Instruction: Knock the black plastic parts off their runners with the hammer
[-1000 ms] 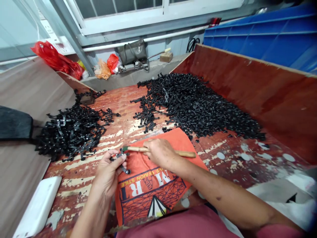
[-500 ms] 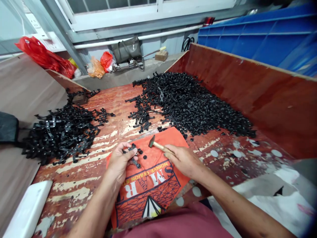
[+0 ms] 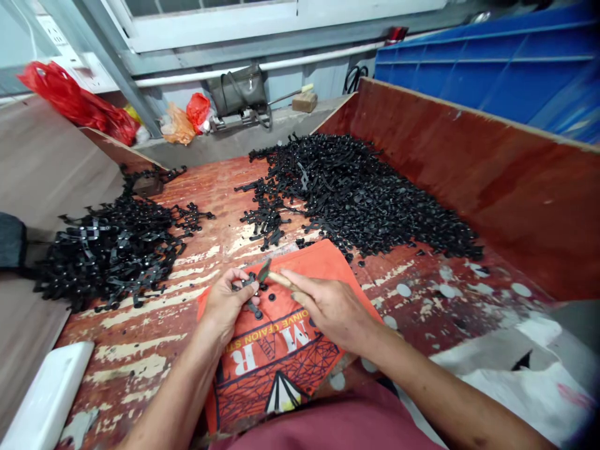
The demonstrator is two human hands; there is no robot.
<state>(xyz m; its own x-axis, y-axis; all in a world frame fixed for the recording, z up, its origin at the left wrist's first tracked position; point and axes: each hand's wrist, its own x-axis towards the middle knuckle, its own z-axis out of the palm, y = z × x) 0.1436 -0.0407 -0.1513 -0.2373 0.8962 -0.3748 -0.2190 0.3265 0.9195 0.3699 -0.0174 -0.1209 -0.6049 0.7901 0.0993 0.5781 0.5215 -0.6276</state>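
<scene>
My left hand (image 3: 225, 303) is closed on a black jointed linkage piece (image 3: 255, 309) with round ends, above an orange printed cloth (image 3: 290, 350). In my right hand (image 3: 330, 306) is a small hammer (image 3: 282, 280) with a light wooden handle. Its dark head lies right by the fingers of my left hand, over the linkage piece; I cannot tell whether it touches. A small black round cap (image 3: 271, 297) rests on the cloth just right of the linkage piece.
A large heap of black parts (image 3: 356, 194) spreads across the worn red board. To the left is another pile of black linkages (image 3: 117, 250). A wooden side wall (image 3: 469, 169) and a blue crate (image 3: 492, 62) bound the right. A white slab (image 3: 51, 394) lies lower left.
The hammer in my right hand has moved left, its head coming from over the cloth to beside my left fingers. My left hand keeps hold of the linkage piece. The view shifts slightly.
</scene>
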